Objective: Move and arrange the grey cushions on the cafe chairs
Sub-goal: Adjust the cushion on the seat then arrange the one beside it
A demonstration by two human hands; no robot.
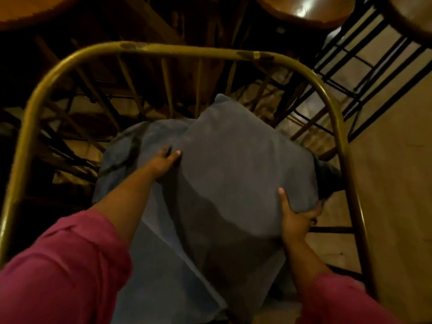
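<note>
I look straight down into a cafe chair with a curved brass-coloured frame (pixel 70 64) and thin spindles. A square grey cushion (pixel 233 164) is held tilted over the seat. My left hand (pixel 163 163) grips its left edge, thumb on top. My right hand (pixel 295 217) grips its lower right corner, fingers curled under. Beneath it lies a flatter grey seat cushion (pixel 124 183), which covers the seat and shows to the left and below. Pink sleeves cover both forearms.
A round wooden tabletop (pixel 304 10) stands at the top, another table edge (pixel 35 8) at the top left. A black metal chair frame (pixel 364 61) is at the upper right. Pale floor (pixel 392 183) runs along the right side. Dark wooden chair legs crowd the left.
</note>
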